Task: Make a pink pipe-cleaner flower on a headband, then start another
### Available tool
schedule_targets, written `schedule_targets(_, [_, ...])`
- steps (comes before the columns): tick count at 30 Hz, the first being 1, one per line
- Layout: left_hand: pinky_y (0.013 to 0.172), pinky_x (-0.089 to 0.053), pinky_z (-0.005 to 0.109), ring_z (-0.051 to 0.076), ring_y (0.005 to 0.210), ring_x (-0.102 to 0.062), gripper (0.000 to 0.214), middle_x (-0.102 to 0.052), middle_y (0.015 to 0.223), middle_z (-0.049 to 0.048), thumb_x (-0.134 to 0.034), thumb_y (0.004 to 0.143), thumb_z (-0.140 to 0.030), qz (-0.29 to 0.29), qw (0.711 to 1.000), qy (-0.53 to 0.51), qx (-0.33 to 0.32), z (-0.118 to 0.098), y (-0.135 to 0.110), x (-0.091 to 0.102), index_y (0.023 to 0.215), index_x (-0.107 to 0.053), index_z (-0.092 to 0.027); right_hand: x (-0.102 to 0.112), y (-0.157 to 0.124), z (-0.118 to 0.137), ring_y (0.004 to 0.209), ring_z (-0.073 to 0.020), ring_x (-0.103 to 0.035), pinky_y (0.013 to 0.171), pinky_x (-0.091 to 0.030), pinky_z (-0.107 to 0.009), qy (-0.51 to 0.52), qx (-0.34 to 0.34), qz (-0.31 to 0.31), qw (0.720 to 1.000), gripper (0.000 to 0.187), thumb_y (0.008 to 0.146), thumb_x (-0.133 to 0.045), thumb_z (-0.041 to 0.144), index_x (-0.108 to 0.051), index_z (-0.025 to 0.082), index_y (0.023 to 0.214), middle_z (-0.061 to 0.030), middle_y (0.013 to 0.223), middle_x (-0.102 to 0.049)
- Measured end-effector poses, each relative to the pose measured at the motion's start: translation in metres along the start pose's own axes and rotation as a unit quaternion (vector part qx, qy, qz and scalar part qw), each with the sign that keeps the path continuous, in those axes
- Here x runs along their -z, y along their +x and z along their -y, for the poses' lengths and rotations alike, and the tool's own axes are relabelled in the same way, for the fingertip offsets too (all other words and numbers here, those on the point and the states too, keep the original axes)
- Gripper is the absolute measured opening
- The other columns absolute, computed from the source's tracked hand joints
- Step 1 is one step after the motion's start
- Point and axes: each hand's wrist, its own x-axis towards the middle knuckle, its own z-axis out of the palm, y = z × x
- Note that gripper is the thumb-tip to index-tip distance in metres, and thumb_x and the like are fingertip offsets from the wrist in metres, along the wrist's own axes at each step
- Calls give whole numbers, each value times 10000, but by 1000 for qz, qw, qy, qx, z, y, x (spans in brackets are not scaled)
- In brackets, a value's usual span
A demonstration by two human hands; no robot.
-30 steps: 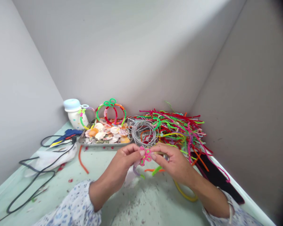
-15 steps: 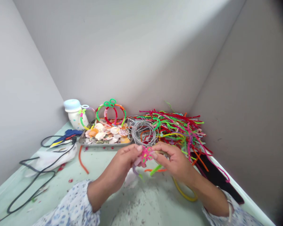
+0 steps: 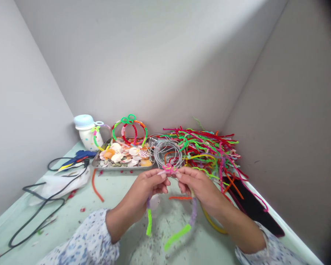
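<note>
We held a fuzzy band (image 3: pixel 193 211) in both bare hands, a pink flower (image 3: pixel 169 168) at its top between our fingertips. Thumb and forefinger of our left hand (image 3: pixel 147 187) pinched the band just at the flower's nine o'clock; our right hand (image 3: pixel 198 184) did likewise at three o'clock. Our other fingers were curled. Two purple-and-green ends hung down, one toward seven o'clock from the flower, the other between five and six; our hands hid how they joined.

Counting from the flower, we had a coil of grey wire (image 3: pixel 156 154) at twelve o'clock, a heap of fuzzy stems (image 3: pixel 206 141) at two, and a black flat object (image 3: pixel 260 213) near four. An orange piece (image 3: pixel 180 198) lay at five. Between nine and ten sat a metal tray (image 3: pixel 123 169) of shells (image 3: pixel 117 157), with a white bottle (image 3: pixel 90 140) at ten and a blue glue gun (image 3: pixel 80 156) near nine.
</note>
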Motion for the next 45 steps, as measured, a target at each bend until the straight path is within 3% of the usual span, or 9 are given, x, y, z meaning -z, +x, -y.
schedule_targets(4, [620,-409,223,94,603,-528,113,-609,726,20,-632,779,-238,-7,999,-37,20,2,1,1,787,-659,-129,-2,-2,0,455,-81,-391,458,-279,-215,-16,-27,-5,1000,212,849,-539,361,-559,180,740,45,537,-507])
schedule_targets(10, [613,-434,269,137,583,-564,323,-632,689,62,-535,817,-386,-35,995,-90,31,4,6,7,826,-684,-99,-6,-5,5,432,-91,-389,448,-338,-219,-31,-37,-33,998,270,848,-497,424,-602,179,803,45,500,-478])
schedule_targets(15, [616,-422,249,116,592,-538,199,-620,705,21,-669,747,-297,-65,997,42,-30,14,7,8,864,-693,-137,-9,-7,3,441,-100,-410,500,-387,-235,7,-53,-35,998,212,842,-499,356,-617,185,797,50,494,-480])
schedule_targets(18, [621,-423,256,131,623,-545,202,-623,723,22,-640,779,-322,-74,989,114,-61,21,7,7,872,-691,-150,-12,-7,-3,463,-100,-418,557,-405,-237,33,-60,-28,997,152,823,-506,284,-606,184,767,53,485,-481])
schedule_targets(24, [590,-425,252,139,603,-541,192,-641,720,21,-629,776,-332,-114,977,156,-88,24,5,4,814,-689,-154,-16,-4,-16,487,-102,-416,566,-370,-233,30,-57,-20,998,158,835,-501,297,-571,178,758,51,494,-485])
schedule_targets(31, [534,-395,233,130,544,-529,136,-621,598,-5,-621,753,-271,-155,968,177,-91,26,3,-1,721,-697,-163,-19,-5,-16,409,-98,-329,441,-246,-232,-109,-48,-44,992,275,868,-470,395,-586,190,726,61,458,-457])
schedule_targets(37, [540,-420,238,133,556,-537,141,-640,656,1,-614,762,-280,-171,963,172,-114,36,5,0,769,-701,-169,-23,-10,-13,445,-117,-383,457,-275,-242,-215,3,-57,975,374,903,-429,387,-521,200,593,45,464,-418])
schedule_targets(40, [559,-427,245,131,560,-527,135,-639,661,2,-623,752,-277,-173,967,154,-106,32,2,-5,763,-697,-164,-25,-13,-13,468,-123,-373,457,-261,-242,-259,38,-68,963,354,912,-424,365,-558,203,627,43,494,-402])
schedule_targets(45, [574,-419,247,132,550,-511,133,-592,567,-18,-645,724,-281,-197,967,136,-84,26,-4,-12,660,-670,-167,-29,-15,-14,547,-138,-443,527,-318,-244,-329,82,-87,937,357,927,-408,338,-628,204,680,27,563,-500])
